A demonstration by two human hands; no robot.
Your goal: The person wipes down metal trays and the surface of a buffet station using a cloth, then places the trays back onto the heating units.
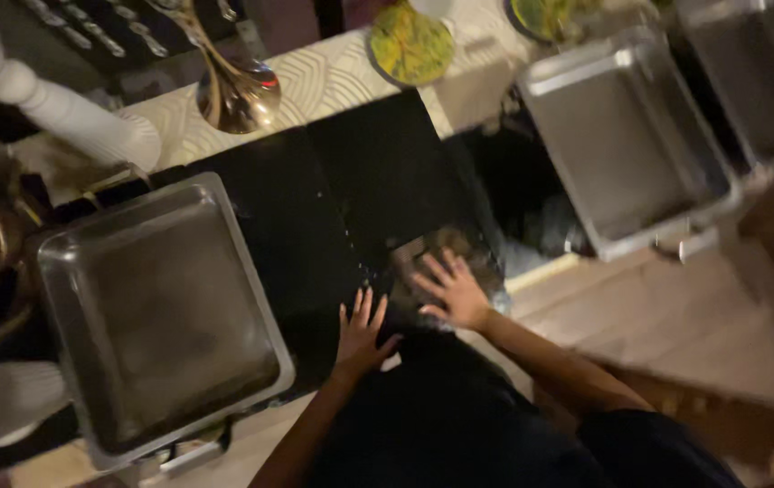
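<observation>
My left hand (362, 333) lies flat with fingers spread on a black surface (315, 208), just right of a large empty steel tray (156, 316). My right hand (453, 289) is also open and spread, pressing on a dim brownish patch (446, 244) at the black surface's right end. Neither hand holds anything. The picture is dark and blurred.
A second empty steel tray (627, 145) sits at the upper right, with another (749, 72) beyond it. A brass stand (233, 90), a white turned post (70, 113) and two green-yellow plates (410, 43) stand on a pale patterned counter (333, 77). Wood floor (676, 316) lies at the right.
</observation>
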